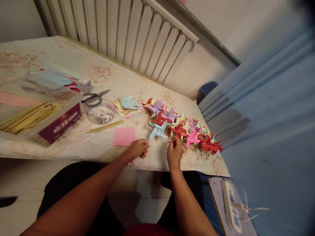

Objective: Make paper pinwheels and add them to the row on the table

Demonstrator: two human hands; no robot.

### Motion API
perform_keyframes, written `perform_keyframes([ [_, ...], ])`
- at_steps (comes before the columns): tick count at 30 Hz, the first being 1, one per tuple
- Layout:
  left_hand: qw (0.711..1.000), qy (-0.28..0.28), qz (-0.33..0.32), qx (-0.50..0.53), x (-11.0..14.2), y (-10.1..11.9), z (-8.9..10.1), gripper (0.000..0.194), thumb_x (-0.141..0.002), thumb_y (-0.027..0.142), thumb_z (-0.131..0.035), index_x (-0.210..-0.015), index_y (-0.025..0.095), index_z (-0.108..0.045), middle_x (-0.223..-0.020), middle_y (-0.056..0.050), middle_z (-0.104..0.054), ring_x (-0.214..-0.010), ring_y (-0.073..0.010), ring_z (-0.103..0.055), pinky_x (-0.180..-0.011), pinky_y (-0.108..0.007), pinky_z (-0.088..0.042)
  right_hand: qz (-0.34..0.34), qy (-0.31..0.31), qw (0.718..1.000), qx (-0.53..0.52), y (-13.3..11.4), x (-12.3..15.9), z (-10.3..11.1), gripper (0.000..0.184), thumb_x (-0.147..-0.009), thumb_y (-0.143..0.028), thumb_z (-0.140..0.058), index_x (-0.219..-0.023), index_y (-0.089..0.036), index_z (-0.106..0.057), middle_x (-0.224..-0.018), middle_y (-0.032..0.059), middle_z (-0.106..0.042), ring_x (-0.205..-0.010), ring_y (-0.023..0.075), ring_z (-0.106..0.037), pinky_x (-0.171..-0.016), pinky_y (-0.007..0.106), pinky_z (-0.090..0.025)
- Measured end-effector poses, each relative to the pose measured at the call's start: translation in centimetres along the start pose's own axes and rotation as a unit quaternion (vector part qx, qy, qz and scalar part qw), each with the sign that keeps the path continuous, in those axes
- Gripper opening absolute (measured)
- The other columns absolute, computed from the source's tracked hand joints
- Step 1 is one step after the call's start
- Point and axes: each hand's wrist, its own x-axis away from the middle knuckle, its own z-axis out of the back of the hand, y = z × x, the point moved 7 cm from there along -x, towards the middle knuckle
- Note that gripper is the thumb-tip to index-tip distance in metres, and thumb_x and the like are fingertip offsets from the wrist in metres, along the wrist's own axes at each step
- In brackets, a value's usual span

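My left hand [140,148] is closed in a pinch at the right edge of a square of pink paper [124,136]. What its fingertips hold, if anything, is too small to make out. My right hand [175,152] is also pinched, just in front of a red pinwheel [178,130], and its fingers hide whatever is between them. Between and beyond both hands lies a light blue paper pinwheel [157,130] with a shiny pin at its centre. Behind it and to the right, many finished paper pinwheels on wooden sticks are heaped, including a pink one [192,137].
Left of the hands are loose wooden sticks [105,127], a stack of cut paper [128,104], a round clear dish [91,116] of metal pins and black scissors [94,96]. A plastic box [46,129] of sticks stands far left. A power strip [230,206] lies lower right.
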Motion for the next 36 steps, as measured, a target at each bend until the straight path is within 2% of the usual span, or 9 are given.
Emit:
perform_keyframes([
  [5,1.0,-0.002,0.0,0.004,0.0,0.1,0.0,0.021,-0.074,0.034,-0.061,-0.073,0.017,-0.048,-0.056,0.004,-0.055,-0.039,-0.0078,-0.05,-0.038,-0.019,-0.037,0.019,-0.091,0.996,0.007,1.3,-1.1,-1.7,0.032,-0.079,-0.02,-0.046,-0.106,-0.017,-0.064,-0.079,0.0069,-0.065,-0.071,0.0211,-0.059,-0.067,0.032,-0.044],
  [14,1.0,-0.004,0.005,0.006,-0.2,-0.1,-0.1,0.017,-0.077,0.031,-0.057,-0.073,0.017,-0.048,-0.057,0.004,-0.055,-0.038,-0.0082,-0.05,-0.038,-0.02,-0.038,-0.016,-0.123,0.992,-0.026,1.0,0.8,-3.1,0.027,-0.08,-0.022,-0.046,-0.1,-0.017,-0.064,-0.076,0.0033,-0.063,-0.066,0.0177,-0.059,-0.061,0.028,-0.045],
  [17,1.0,-0.002,0.004,0.008,-0.4,-0.2,0.0,0.017,-0.077,0.031,-0.057,-0.072,0.017,-0.048,-0.056,0.004,-0.055,-0.038,-0.0083,-0.05,-0.038,-0.02,-0.038,-0.062,-0.126,0.988,-0.066,1.3,1.7,-3.5,0.029,-0.078,-0.024,-0.047,-0.102,-0.017,-0.062,-0.073,0.001,-0.062,-0.057,0.015,-0.056,-0.055,0.026,-0.044],
  [19,1.0,0.0,-0.002,0.015,-0.5,-0.2,0.0,0.018,-0.077,0.032,-0.057,-0.072,0.017,-0.048,-0.057,0.004,-0.055,-0.038,-0.0083,-0.05,-0.038,-0.02,-0.038,-0.12,-0.114,0.981,-0.102,1.8,2.3,-3.6,0.03,-0.077,-0.025,-0.047,-0.102,-0.016,-0.06,-0.07,-0.0002,-0.061,-0.05,0.0133,-0.053,-0.05,0.025,-0.043],
  [22,0.999,0.005,-0.018,0.027,-0.4,-0.2,0.0,0.019,-0.075,0.034,-0.058,-0.074,0.017,-0.049,-0.058,0.004,-0.056,-0.039,-0.0081,-0.051,-0.039,-0.02,-0.039,-0.207,-0.106,0.96,-0.153,2.5,3.6,-4.2,0.027,-0.074,-0.027,-0.047,-0.095,-0.016,-0.059,-0.065,-0.0016,-0.059,-0.042,0.0113,-0.048,-0.042,0.023,-0.039],
  [24,0.999,0.008,-0.029,0.027,-0.3,0.0,0.0,0.022,-0.074,0.037,-0.059,-0.074,0.017,-0.05,-0.058,0.004,-0.056,-0.04,-0.0081,-0.051,-0.04,-0.02,-0.04,-0.233,-0.128,0.947,-0.182,2.2,4.4,-5.0,0.023,-0.072,-0.029,-0.05,-0.089,-0.016,-0.058,-0.062,-0.0031,-0.058,-0.04,0.0104,-0.046,-0.04,0.022,-0.036],
  [29,0.998,0.006,-0.057,0.017,-0.2,0.4,-0.1,0.019,-0.072,0.034,-0.057,-0.073,0.017,-0.049,-0.051,0.005,-0.055,-0.039,-0.0078,-0.049,-0.041,-0.019,-0.039,-0.217,-0.205,0.922,-0.246,-0.1,5.6,-6.4,0.02,-0.07,-0.031,-0.057,-0.084,-0.017,-0.061,-0.055,-0.0059,-0.054,-0.041,0.0098,-0.044,-0.041,0.022,-0.035],
  [32,0.998,0.001,-0.065,0.008,-0.2,0.4,-0.2,0.017,-0.072,0.033,-0.057,-0.075,0.017,-0.05,-0.047,0.006,-0.053,-0.038,-0.0084,-0.049,-0.041,-0.019,-0.038,-0.209,-0.21,0.917,-0.268,-0.9,5.7,-6.6,0.021,-0.072,-0.033,-0.059,-0.085,-0.017,-0.062,-0.054,-0.0059,-0.054,-0.042,0.0097,-0.045,-0.042,0.022,-0.035],
  [36,0.997,0.003,-0.074,-0.001,-0.4,0.4,-0.2,0.017,-0.072,0.033,-0.057,-0.075,0.017,-0.05,-0.045,0.006,-0.053,-0.039,-0.0083,-0.048,-0.042,-0.018,-0.037,-0.219,-0.208,0.91,-0.285,-0.6,6.1,-7.0,0.022,-0.072,-0.034,-0.062,-0.085,-0.017,-0.062,-0.058,-0.0047,-0.057,-0.043,0.0089,-0.046,-0.043,0.021,-0.036],
])
